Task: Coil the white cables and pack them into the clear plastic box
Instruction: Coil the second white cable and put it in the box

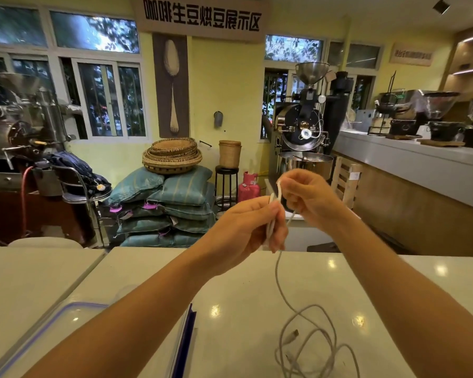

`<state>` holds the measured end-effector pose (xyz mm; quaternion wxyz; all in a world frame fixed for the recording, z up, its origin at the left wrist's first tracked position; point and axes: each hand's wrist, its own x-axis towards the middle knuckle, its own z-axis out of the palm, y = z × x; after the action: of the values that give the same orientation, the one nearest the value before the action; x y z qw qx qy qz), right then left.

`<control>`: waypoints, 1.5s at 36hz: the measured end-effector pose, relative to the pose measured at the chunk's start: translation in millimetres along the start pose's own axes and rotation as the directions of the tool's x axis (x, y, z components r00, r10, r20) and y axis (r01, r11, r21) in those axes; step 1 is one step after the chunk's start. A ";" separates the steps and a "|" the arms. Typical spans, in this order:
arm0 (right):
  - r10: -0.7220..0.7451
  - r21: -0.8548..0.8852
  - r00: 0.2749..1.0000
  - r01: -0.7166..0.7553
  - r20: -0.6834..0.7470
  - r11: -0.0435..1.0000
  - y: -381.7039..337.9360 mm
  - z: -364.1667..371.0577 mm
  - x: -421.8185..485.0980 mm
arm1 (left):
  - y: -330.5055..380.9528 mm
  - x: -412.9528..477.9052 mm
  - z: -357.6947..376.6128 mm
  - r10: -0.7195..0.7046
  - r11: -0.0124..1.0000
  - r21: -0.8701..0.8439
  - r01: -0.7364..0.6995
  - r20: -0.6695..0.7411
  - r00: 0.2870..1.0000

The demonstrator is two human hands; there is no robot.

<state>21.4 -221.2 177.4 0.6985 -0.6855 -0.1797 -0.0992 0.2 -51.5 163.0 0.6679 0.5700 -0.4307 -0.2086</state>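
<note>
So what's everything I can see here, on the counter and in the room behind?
white cable: one in hand, trailing down to a loose white tangle on the counter; how many cables lie in it I cannot tell
clear plastic box with purple trim: one, near left, partly behind the forearm
pale glossy counter: one, foreground
woven straw baskets: a stack, tan, on the sacks
teal sacks: a pile, centre floor
pink gas cylinder: one, beside a black stool
black coffee roaster: one, right of centre
left hand: pinching folded cable loops
right hand: pinching the cable just above
</note>
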 end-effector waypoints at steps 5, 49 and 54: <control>0.170 0.204 0.981 -0.149 -0.090 0.968 40.4 27.2 -6.3 | 5.1 10.3 5.8 0.051 0.998 0.050 -0.048 -0.048 0.998; -0.006 -0.574 0.998 0.037 0.057 0.818 -35.2 8.8 -4.9 | -19.2 -12.8 -5.9 0.071 0.933 0.361 -0.004 -0.172 0.983; 0.018 -0.317 1.000 -0.015 0.005 0.948 -14.1 8.9 -5.6 | -12.9 -13.1 -1.5 0.071 0.960 0.280 -0.026 -0.153 0.986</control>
<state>9.8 -213.5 188.3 0.5793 -0.7907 -0.1583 -0.1184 -2.9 -44.0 146.5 0.6191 0.6623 -0.4138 -0.0828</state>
